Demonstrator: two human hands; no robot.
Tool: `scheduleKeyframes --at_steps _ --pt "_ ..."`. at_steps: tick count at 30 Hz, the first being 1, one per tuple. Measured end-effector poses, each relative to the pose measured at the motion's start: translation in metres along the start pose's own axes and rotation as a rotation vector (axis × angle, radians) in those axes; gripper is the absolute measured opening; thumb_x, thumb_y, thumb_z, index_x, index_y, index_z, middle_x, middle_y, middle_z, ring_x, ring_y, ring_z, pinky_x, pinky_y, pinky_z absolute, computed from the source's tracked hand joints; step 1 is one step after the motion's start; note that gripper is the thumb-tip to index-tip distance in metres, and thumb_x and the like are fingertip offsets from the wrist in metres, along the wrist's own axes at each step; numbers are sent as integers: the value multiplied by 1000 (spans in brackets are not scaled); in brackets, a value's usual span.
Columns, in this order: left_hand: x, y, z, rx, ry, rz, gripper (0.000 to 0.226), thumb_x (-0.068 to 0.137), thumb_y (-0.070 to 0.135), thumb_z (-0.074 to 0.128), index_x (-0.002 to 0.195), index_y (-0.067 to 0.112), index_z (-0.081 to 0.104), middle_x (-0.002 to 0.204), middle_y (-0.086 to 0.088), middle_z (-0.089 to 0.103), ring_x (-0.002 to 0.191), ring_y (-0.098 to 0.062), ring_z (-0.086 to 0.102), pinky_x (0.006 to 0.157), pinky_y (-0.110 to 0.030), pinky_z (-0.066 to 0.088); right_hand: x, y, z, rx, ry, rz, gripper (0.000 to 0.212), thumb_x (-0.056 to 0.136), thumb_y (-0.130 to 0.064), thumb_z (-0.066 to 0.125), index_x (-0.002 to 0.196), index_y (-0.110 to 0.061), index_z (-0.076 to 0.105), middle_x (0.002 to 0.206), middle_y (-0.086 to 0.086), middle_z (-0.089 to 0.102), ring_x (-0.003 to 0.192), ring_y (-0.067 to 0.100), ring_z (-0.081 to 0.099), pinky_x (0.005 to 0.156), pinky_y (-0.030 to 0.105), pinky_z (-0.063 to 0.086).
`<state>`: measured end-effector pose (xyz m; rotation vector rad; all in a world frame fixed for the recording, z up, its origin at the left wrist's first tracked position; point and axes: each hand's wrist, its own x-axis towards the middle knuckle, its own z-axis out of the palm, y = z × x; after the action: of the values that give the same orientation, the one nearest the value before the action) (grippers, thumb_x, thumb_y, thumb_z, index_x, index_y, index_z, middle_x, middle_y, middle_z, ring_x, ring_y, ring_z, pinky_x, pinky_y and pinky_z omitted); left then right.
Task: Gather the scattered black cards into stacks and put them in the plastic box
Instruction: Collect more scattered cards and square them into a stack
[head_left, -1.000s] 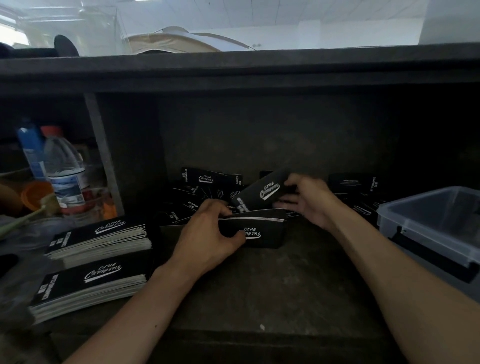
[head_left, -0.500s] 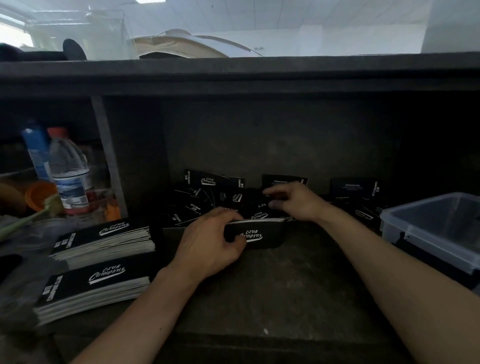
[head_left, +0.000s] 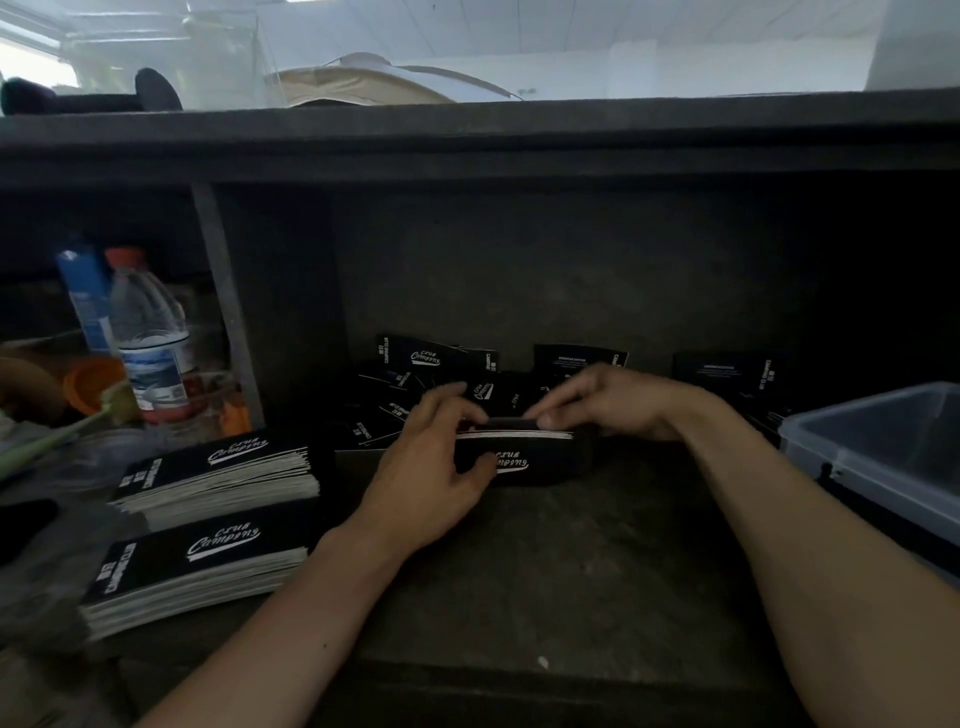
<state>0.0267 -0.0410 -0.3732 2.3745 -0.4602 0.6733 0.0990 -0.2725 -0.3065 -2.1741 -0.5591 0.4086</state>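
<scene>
Dark grey, scuffed surface (head_left: 571, 561) floors a recess, and both bare forearms reach in over its near edge. At the near left corner lies the nearer thick stack of black cards (head_left: 197, 566), squared up, with white script lettering on its top card. Just behind it sits a second thick stack of black cards (head_left: 223, 467), its white edges fanned a little.

Around the middle of the surface the left hand (head_left: 431, 478) grips a thin stack of black cards (head_left: 540, 460). Its fingers (head_left: 447, 402) curl over the top and the thumb presses the lettered front face, so the stack stands on its long edge, tilted. The right hand (head_left: 608, 402) meets it from the other side, with fingertips and thumb pinching the top edge of the same stack.

Against the right edge stands a clear plastic box (head_left: 883, 436) with no lid on it. Whether any cards are inside cannot be told.

Behind the hands, loose black cards (head_left: 415, 358) lie scattered and overlapping along the far edge, some leaning on the back wall. One more leaning black card (head_left: 727, 371) sits toward the far right corner.

Beyond a grey upright divider (head_left: 223, 301) at the left, a clear plastic water bottle with an orange cap (head_left: 148, 343) stands beside a blue bottle (head_left: 85, 291). An orange round cup (head_left: 93, 382) sits near them.
</scene>
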Motion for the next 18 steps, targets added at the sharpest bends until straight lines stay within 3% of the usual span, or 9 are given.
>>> scheduleKeyframes --at_steps 2,4,6,8,11,15,18 --pt "-1 4 -2 -23 -40 -5 35 87 31 68 116 36 50 119 15 61 93 0 62 87 -31 52 1 -6 5 162 -99 -25 25 94 -21 57 117 -20 67 109 2 73 101 12 67 86 26 52" --pt "-3 7 -2 15 -62 -4 28 86 33 66 110 40 51 94 14 68 66 -2 60 72 -31 52 12 -1 9 154 159 -104 30 99 -8 47 121 -23 62 113 2 71 100 12 67 87 30 49" --pt "-4 7 -2 47 -57 7 19 86 35 64 103 39 57 86 15 66 61 -1 57 66 -27 49 24 10 12 -162 349 -128 54 90 12 42 130 -22 58 127 -6 58 103 8 60 88 17 47" --pt "-4 8 -2 73 -35 25 12 86 37 63 98 37 61 90 17 62 69 1 56 69 -27 49 29 18 18 -452 243 -55 68 84 16 41 138 -23 53 138 -12 43 110 10 57 87 4 41" --pt "-3 7 -1 89 -17 21 16 83 43 58 93 33 65 91 16 57 81 -3 57 76 -32 52 31 22 15 -676 216 72 52 91 -9 57 139 -28 50 150 -1 41 135 19 42 110 22 31" --pt "-3 6 -2 97 -13 7 17 82 45 57 91 33 64 90 16 56 85 -4 58 79 -31 52 26 17 12 -710 368 160 57 77 -55 72 126 -26 62 133 1 57 122 21 53 99 29 43" --pt "-3 6 0 100 -15 -1 15 84 43 59 90 30 66 89 15 56 84 -4 58 79 -32 52 24 23 11 -542 441 189 55 64 -53 83 108 -23 69 107 -3 66 105 16 60 91 27 47"
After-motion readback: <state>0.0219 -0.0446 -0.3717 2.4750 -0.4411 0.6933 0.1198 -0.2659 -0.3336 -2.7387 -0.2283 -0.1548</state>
